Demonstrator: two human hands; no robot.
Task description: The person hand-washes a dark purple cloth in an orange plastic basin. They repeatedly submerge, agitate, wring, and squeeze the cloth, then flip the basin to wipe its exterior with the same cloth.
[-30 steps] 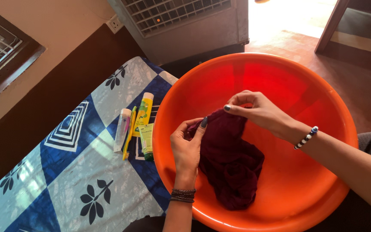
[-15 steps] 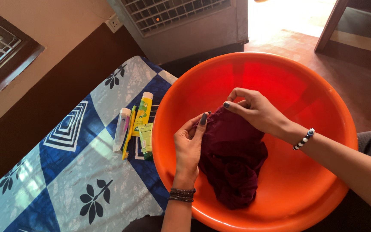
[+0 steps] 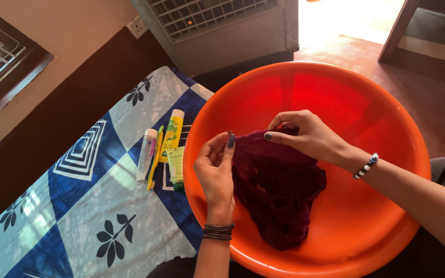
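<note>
While pinched by both hands' fingers, maroon cloth (image 3: 279, 190) inside orange basin (image 3: 382, 103).

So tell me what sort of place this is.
Most likely a room in a home, perhaps a bedroom. A patterned blue and white bedsheet covers what looks like a bed, a grey air cooler stands by the wall, and both hands hold a maroon cloth in an orange plastic tub.

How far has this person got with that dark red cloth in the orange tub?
Done: the maroon cloth lies inside the orange tub, which looks dry. In hand: the left hand and right hand pinch its top edge, spreading it. Left: the tubes on the patterned sheet lie untouched.
</note>
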